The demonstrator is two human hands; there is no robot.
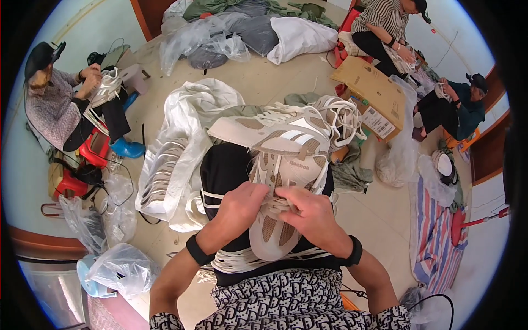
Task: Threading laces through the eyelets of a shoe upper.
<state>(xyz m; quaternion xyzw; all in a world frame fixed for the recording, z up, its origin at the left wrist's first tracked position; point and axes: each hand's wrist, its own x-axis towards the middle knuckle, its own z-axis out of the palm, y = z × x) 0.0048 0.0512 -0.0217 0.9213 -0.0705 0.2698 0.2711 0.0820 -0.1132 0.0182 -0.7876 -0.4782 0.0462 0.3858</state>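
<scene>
Both hands meet over a beige sneaker (278, 212) lying on the person's lap. The left hand (240, 206) and right hand (312, 215) have fingers curled and pinched on its white lace (278, 204). A 2nd sneaker (275, 132) lies just beyond, pale floor (379, 212) open to the right. Forearms rise from below, wrists bent inward.

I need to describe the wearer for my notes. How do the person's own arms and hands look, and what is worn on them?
Both forearms are bare. The left hand and the right hand wear no gloves, and I see no rings. Each wrist carries a black band. Short sleeves with a black-and-white pattern show at the lower edge.
</scene>
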